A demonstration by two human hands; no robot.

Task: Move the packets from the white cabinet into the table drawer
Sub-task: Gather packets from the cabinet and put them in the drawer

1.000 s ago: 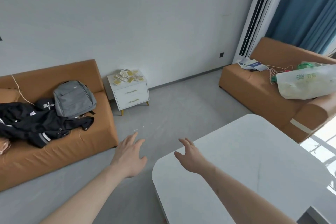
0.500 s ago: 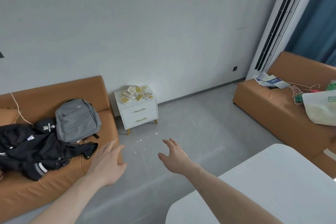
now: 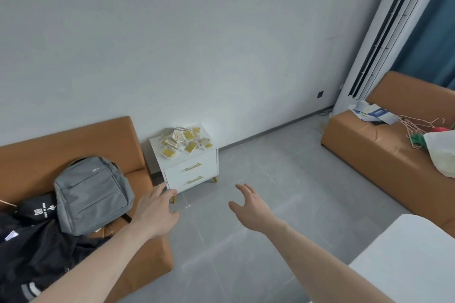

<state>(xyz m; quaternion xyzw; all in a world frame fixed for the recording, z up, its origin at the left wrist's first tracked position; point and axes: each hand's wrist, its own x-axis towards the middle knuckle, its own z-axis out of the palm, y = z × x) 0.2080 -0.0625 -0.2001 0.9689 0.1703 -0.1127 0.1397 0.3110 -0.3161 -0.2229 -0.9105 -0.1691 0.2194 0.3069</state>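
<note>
A heap of several yellow and white packets (image 3: 185,141) lies on top of a small white cabinet (image 3: 194,174) with two drawers, standing against the far wall. My left hand (image 3: 156,211) is stretched forward, fingers relaxed and empty, below and left of the cabinet. Out in front over the floor, my right hand (image 3: 251,208) is spread and holds nothing. Neither hand touches the cabinet. A corner of the white table (image 3: 403,263) shows at the lower right; its drawer is out of sight.
An orange sofa (image 3: 103,145) on the left carries a grey backpack (image 3: 91,194) and a black jacket (image 3: 37,248). Another orange sofa (image 3: 369,150) on the right holds papers, hangers and a white bag. A tall white air conditioner (image 3: 384,32) stands in the corner. Grey floor lies between.
The view has moved away from the table and closer to the cabinet, which now looks larger. Both hands stay empty and stretched forward, and less of the table shows.
</note>
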